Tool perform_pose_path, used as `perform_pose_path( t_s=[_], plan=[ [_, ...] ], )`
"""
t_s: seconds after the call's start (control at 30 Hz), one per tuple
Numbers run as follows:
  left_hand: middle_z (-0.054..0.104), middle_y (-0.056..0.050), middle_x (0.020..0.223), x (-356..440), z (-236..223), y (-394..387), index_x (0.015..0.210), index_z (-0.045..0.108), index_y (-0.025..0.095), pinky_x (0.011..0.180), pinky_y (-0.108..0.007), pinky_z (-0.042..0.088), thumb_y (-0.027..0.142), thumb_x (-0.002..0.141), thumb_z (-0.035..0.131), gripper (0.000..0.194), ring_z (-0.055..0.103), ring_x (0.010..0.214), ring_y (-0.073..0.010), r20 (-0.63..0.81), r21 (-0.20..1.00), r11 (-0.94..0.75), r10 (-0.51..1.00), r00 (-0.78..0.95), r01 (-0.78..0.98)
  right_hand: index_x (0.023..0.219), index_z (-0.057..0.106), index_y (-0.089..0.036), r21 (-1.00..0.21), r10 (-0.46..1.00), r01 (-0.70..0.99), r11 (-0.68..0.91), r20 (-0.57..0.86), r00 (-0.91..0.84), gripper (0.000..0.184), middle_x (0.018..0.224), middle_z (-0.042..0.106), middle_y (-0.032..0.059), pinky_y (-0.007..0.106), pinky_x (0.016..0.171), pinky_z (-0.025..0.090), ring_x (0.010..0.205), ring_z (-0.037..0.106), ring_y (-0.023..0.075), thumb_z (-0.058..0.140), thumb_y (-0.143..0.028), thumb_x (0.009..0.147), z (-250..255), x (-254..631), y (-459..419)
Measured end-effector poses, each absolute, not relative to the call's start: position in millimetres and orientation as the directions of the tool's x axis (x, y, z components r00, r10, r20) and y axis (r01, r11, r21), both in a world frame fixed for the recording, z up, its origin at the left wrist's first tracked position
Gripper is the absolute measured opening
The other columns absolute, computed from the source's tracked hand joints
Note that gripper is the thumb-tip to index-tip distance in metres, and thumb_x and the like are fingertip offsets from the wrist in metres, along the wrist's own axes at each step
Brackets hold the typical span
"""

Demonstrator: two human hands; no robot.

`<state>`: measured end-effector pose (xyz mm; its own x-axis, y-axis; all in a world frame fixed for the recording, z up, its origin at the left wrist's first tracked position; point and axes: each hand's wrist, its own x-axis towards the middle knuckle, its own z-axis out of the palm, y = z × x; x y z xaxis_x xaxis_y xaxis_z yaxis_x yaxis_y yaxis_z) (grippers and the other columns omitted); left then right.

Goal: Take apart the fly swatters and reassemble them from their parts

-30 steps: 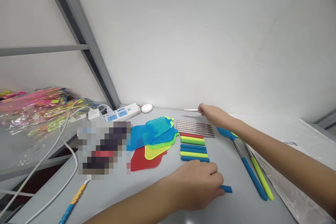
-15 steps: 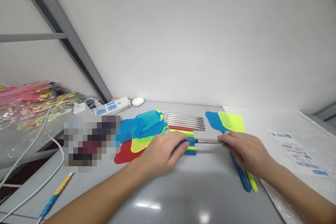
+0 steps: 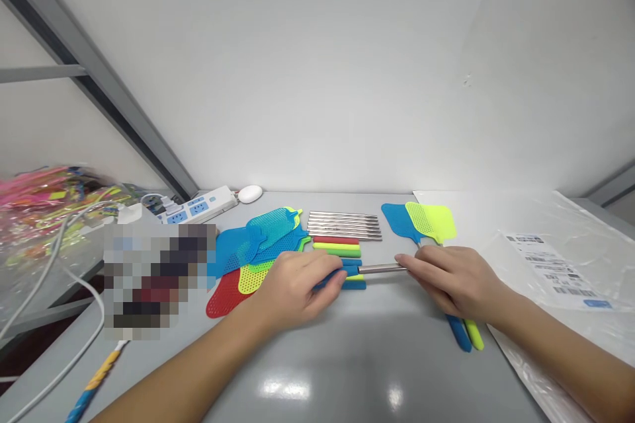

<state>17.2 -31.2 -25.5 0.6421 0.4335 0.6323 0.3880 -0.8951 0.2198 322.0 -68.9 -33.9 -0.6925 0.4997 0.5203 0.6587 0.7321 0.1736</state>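
Observation:
My left hand [image 3: 302, 287] is closed round a blue plastic fly swatter handle [image 3: 351, 270], most of it hidden by the fingers. Against the handle's right end lies a metal rod [image 3: 381, 269]; how deep it sits there I cannot tell. The rod's other end is pinched in my right hand [image 3: 454, 277]. Beneath that hand lie two whole fly swatters, a blue one [image 3: 401, 221] and a yellow one [image 3: 441, 219]. Loose handles, among them a red one [image 3: 336, 240], are lined up behind my left hand, with several metal rods [image 3: 343, 225] farther back.
Loose swatter heads in blue [image 3: 233, 248], yellow and red [image 3: 223, 296] overlap on the left. A power strip [image 3: 198, 207] and a white rounded object [image 3: 250, 194] stand behind them. White plastic packaging [image 3: 540, 277] covers the right side. A blurred patch hides something at left.
The view has shifted slightly. The rod and the blue handle's end, still held in my two hands, now look flush in line. The surrounding pieces lie as before.

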Motion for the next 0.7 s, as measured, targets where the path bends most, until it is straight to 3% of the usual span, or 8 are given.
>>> perform_pose_path(
  t_s=[0.37, 0.7],
  plan=[
    [0.052, 0.005, 0.059, 18.1, -22.6, -32.1, 0.083, 0.061, 0.017, 0.046, -0.027, 0.029, 0.022, 0.088, 0.058, 0.008, 0.044, 0.05, -0.0098, 0.63, 0.028, -0.91, 0.338, 0.699, 0.414, 0.125, 0.054, -0.016, 0.241, 0.47, 0.647, 0.724, 0.514, -0.718, 0.037, 0.075, 0.057, 0.0003, 0.028, 0.053, 0.03, 0.06, 0.044, 0.0131, 0.047, -0.005, 0.09, -32.5, 319.5, -73.0],
    [0.054, 0.004, 0.061, 16.5, -26.0, -30.7, 0.088, 0.062, 0.018, 0.046, -0.027, 0.03, 0.026, 0.092, 0.053, 0.012, 0.049, 0.052, -0.0109, 0.57, 0.027, -0.91, 0.354, 0.741, 0.414, 0.131, 0.05, -0.017, 0.278, 0.451, 0.636, 0.72, 0.508, -0.733, 0.045, 0.082, 0.064, 0.001, 0.028, 0.057, 0.034, 0.065, 0.053, 0.0132, 0.047, -0.001, 0.09, -38.5, 320.3, -74.5]
  ],
)
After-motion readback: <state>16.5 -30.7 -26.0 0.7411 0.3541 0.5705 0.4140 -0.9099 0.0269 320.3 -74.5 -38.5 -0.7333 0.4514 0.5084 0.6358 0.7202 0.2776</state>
